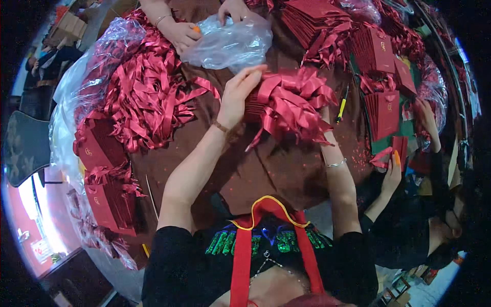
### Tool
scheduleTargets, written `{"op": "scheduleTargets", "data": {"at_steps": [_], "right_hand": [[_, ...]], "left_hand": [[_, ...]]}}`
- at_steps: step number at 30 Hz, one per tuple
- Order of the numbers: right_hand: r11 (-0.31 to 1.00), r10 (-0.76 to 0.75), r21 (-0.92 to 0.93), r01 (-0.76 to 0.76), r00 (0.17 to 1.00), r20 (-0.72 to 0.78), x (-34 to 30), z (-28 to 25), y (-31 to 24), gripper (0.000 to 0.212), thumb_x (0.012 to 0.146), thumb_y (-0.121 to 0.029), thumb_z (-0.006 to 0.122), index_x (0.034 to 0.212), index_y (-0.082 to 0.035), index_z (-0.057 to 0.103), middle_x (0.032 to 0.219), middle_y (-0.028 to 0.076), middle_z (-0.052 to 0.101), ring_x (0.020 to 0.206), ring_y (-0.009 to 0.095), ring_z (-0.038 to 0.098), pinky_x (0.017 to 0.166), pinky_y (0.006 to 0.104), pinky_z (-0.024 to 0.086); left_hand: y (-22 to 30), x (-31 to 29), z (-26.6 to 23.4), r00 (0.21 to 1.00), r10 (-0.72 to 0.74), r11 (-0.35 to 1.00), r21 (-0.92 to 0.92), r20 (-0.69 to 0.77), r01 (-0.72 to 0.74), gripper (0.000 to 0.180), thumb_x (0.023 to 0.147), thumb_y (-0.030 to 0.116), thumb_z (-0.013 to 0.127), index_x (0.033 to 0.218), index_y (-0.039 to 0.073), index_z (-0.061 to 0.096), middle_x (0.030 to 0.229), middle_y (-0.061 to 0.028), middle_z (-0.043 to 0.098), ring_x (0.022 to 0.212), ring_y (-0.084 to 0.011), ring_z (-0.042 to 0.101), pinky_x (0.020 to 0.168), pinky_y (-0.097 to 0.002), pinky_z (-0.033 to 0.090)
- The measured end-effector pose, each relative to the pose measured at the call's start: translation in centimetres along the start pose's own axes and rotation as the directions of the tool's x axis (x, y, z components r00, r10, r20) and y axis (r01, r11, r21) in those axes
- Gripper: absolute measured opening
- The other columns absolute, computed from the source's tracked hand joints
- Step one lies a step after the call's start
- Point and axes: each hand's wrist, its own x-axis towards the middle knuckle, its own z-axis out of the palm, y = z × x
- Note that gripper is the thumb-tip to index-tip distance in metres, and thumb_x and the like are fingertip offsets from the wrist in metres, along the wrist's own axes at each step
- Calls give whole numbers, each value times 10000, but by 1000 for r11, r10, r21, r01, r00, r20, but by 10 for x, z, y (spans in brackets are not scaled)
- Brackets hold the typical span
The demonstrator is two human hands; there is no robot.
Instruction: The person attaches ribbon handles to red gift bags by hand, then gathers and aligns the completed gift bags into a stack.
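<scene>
In front of me is a thick bundle of flat dark red paper bags [254, 107] with glossy red ribbons [294, 100] spilling loosely over it. My left hand [240, 94] grips the bundle's left side, fingers stretched along its edge. At the right side is my right hand [326, 115], its fingers mostly hidden behind the ribbons, so their closure does not show. The bundle is above a brown cloth-covered table [179, 163]. One ribbon strand trails off left toward a big heap of red ribbons [148, 92].
Across the table, a person's hands [185, 37] handle a clear plastic bag [230, 43]. At right, another person's hand [393, 171] holds a small red piece. Bag stacks stand at left [110, 204] and right [384, 115]. A yellow cutter [342, 109] lies right of my bundle.
</scene>
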Motion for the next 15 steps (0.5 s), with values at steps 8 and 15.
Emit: {"op": "scheduleTargets", "data": {"at_steps": [8,15], "right_hand": [[910,-324,-229,346,937,127,-10,36,33,687,848,-569,400,1337,-95,308,1334,112,365,1196,265,397,1018,400,332],[858,-340,-288,426,890,305,-9,35,40,697,857,-572,370,1350,-86,285,1358,101,335,1215,252,371,1034,393,299]], "left_hand": [[-10,-2,1,981,181,974,151,-76,-168,403,936,320,371,1051,-16,561,1007,-73,587,934,-137,532,871,-256,380],[-39,-5,-52,972,199,980,-15,127,-198,816,828,398,537,1393,30,76,1439,-117,156,1311,-213,202,1033,-331,246]]}}
